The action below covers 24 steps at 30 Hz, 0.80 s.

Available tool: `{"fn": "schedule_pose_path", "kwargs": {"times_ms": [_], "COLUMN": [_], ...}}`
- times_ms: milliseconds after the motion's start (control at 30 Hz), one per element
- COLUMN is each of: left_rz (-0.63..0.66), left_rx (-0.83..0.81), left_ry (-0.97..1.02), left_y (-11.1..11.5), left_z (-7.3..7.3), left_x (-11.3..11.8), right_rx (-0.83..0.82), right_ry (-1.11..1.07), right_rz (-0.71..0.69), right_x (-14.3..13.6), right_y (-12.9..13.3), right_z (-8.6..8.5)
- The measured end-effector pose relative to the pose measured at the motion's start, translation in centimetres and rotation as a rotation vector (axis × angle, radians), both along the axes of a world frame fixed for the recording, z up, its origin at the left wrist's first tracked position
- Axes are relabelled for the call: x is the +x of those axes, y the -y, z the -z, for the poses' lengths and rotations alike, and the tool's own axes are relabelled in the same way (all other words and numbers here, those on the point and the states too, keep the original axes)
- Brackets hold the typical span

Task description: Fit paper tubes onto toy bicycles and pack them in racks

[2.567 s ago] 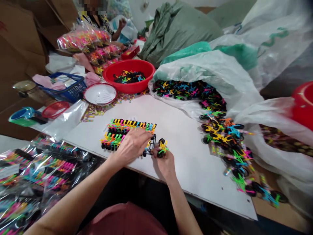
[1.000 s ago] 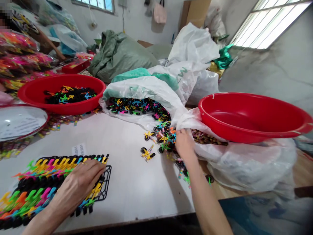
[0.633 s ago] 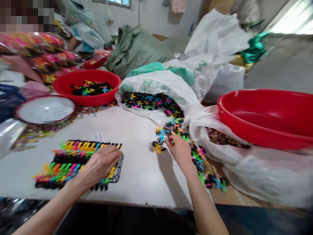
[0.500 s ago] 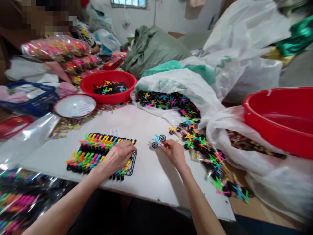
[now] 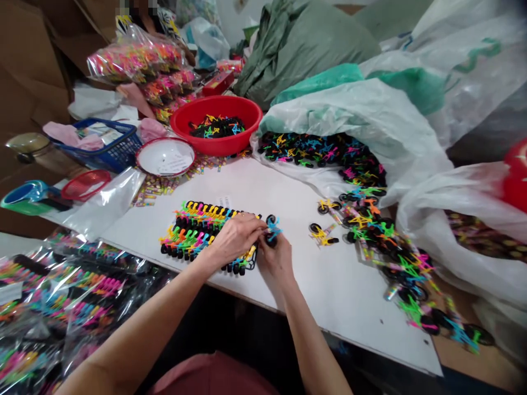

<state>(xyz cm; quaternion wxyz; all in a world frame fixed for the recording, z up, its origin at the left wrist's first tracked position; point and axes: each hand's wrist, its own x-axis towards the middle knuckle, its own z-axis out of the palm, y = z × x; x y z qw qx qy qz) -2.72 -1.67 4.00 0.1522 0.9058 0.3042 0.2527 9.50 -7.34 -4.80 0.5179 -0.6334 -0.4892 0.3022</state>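
Observation:
A blue toy bicycle with black wheels [image 5: 272,226] is pinched in the fingers of my right hand [image 5: 280,259], just above the table. My left hand [image 5: 235,237] reaches over the right end of a block of toy bicycles [image 5: 193,233], its fingers curled together and their tips close to the blue bicycle. What those left fingertips grip is hidden. The block's bicycles stand in tight rows of yellow, pink, orange, green and blue. A black grid-like rack [image 5: 252,260] shows at its right end, partly behind my hands.
Loose toy bicycles [image 5: 370,219] spill from a white sack [image 5: 395,118] on the right. A yellow bicycle [image 5: 323,236] lies nearer. At the back are a red basin [image 5: 177,123], a white dish [image 5: 142,159] and a blue basket [image 5: 119,144]. Bagged bicycles [image 5: 74,296] lie lower left.
My right hand has brought the blue bicycle left, up to my left hand at the rack's end. The view has turned; a yellow bicycle now lies apart from the loose pile.

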Motion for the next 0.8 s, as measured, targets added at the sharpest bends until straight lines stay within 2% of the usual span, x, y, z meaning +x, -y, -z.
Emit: {"fn": "schedule_pose_path", "kwargs": {"times_ms": [167,300,367,433,533,600,667,733,800], "left_rz": [0.015,0.016,-0.002,-0.003,0.020,0.023,0.010,0.000,0.011], "left_rx": [0.028,0.054,0.063,0.058,0.061,0.076,0.087,0.083,0.082], "left_ry": [-0.009,-0.028,-0.025,-0.022,-0.018,-0.019,-0.028,-0.040,-0.046], "left_y": [0.2,0.0,-0.2,-0.3,-0.3,-0.3,-0.4,-0.5,-0.5], "left_z": [0.1,0.7,0.9,1.1,1.2,1.3,1.3,1.1,0.6], "left_x": [0.0,0.0,0.0,-0.1,-0.2,-0.2,-0.2,-0.1,-0.1], "right_rx": [0.017,-0.067,-0.110,-0.111,-0.064,-0.080,-0.174,-0.258,-0.290], "right_ry": [0.330,0.544,0.565,0.506,0.462,0.588,0.813,0.950,0.996], "right_rz": [-0.122,-0.206,-0.234,-0.297,-0.330,-0.157,-0.088,-0.191,-0.295], "right_x": [0.8,0.1,0.1,1.3,6.6,11.8,16.8,20.1,21.1], "right_y": [-0.8,-1.4,-1.5,-0.9,0.5,1.0,0.7,0.0,-0.7], "right_z": [-0.4,-1.1,-1.4,-1.9,-3.3,-4.2,-4.6,-4.6,-4.3]}}
